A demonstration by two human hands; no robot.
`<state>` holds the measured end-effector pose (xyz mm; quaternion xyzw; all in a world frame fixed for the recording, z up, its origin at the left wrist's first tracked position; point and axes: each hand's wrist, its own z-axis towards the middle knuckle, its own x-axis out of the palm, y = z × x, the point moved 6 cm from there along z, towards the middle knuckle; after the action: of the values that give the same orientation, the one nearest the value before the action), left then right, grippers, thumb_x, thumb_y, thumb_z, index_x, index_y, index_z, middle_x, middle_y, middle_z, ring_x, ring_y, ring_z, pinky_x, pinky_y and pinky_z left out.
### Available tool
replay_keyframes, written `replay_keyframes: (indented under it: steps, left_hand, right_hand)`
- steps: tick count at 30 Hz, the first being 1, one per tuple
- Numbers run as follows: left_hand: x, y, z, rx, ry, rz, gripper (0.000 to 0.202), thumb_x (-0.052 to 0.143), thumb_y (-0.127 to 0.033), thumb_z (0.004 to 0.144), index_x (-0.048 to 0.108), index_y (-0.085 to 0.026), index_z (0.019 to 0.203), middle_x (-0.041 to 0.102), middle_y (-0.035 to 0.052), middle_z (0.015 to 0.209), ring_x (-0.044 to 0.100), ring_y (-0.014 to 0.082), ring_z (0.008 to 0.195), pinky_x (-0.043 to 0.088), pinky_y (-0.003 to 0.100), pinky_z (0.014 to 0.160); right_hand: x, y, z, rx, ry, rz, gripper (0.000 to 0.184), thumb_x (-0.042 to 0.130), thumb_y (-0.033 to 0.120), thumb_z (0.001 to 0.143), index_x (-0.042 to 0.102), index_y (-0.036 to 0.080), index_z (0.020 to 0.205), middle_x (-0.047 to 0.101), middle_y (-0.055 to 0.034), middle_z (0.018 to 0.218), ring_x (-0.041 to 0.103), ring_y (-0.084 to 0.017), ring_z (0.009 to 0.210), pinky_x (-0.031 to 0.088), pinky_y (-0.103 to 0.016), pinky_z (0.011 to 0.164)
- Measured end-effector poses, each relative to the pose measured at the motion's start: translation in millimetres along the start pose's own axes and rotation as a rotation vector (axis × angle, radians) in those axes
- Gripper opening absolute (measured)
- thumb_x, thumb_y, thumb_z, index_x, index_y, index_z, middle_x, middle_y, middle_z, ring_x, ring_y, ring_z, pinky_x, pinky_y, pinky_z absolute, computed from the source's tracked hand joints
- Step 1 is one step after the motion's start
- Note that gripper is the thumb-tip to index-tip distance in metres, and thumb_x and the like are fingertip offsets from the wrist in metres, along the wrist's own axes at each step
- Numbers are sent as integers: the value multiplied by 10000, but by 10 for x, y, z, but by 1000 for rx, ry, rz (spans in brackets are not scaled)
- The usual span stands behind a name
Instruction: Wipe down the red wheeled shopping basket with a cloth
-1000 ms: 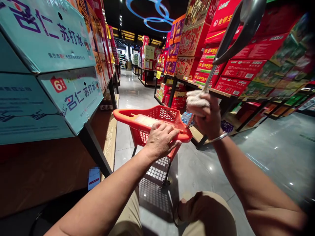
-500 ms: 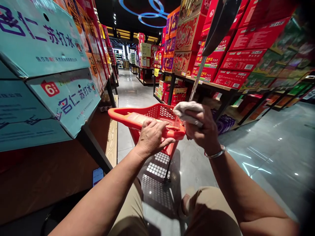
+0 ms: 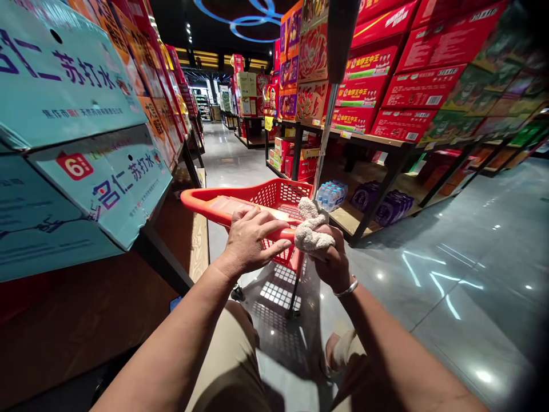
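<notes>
A red plastic shopping basket on a wheeled frame [image 3: 240, 200] stands in the aisle in front of me. My left hand [image 3: 250, 240] rests on its near rim, fingers curled over the edge. My right hand [image 3: 328, 257] is closed round a crumpled white cloth [image 3: 311, 229] and presses it against the basket's near right corner, where a thin metal handle rod [image 3: 321, 149] rises toward a dark grip at the top. A silver bangle sits on my right wrist.
Teal cartons [image 3: 72, 143] fill the slanted shelf on my left. Red and patterned gift boxes [image 3: 386, 80] stack the shelving on the right, with bottled water packs [image 3: 331, 194] on its lowest board. The glossy grey floor [image 3: 450, 269] runs down the aisle.
My right hand slid the cloth down the handle rod from chest height to the basket's rim. My left hand stayed on the rim, and my view tilted slightly.
</notes>
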<state>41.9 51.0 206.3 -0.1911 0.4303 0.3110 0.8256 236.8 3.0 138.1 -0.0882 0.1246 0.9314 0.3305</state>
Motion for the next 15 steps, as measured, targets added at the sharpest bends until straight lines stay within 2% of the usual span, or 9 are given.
replay_keyframes:
  steps: [2, 5, 8, 10, 15]
  left_hand:
    - [4, 9, 8, -9, 3, -8, 439, 647, -624, 914, 768, -326, 1213, 761, 57, 1066, 620, 308, 1067, 343, 506, 965]
    - [10, 31, 16, -39, -7, -1, 456, 657, -654, 897, 776, -318, 1182, 760, 58, 1085, 616, 312, 1078, 343, 507, 975]
    - [1, 56, 12, -68, -11, 13, 420, 638, -642, 918, 785, -304, 1119, 762, 56, 1094, 613, 305, 1102, 333, 506, 1004]
    - [-11, 63, 7, -71, 8, 13, 408, 620, -630, 937, 786, -291, 1092, 764, 54, 1086, 614, 295, 1091, 328, 500, 1003]
    - [-61, 32, -4, -15, 51, -46, 402, 541, -575, 1003, 771, -295, 1177, 766, 54, 1101, 611, 271, 1070, 315, 474, 987]
  right_hand:
    - [46, -131, -77, 53, -38, 44, 192, 674, 166, 895, 688, 317, 1014, 667, -60, 1201, 666, -249, 1106, 625, -478, 913]
    - [112, -322, -187, 167, -106, 92, 152, 697, 230, 903, 671, 304, 1033, 643, -63, 1264, 676, -238, 1115, 644, -450, 895]
    - [118, -400, -187, 296, -128, 135, 110, 698, 259, 915, 681, 281, 1022, 647, -67, 1210, 681, -236, 1129, 629, -454, 952]
    - [66, -270, -58, 308, -94, 168, 132, 692, 240, 921, 703, 279, 1046, 658, -74, 1194, 673, -249, 1169, 605, -465, 1006]
    - [-93, 369, 460, 126, 22, 120, 284, 692, 244, 925, 701, 302, 1203, 677, -92, 1208, 668, -285, 1189, 586, -508, 1050]
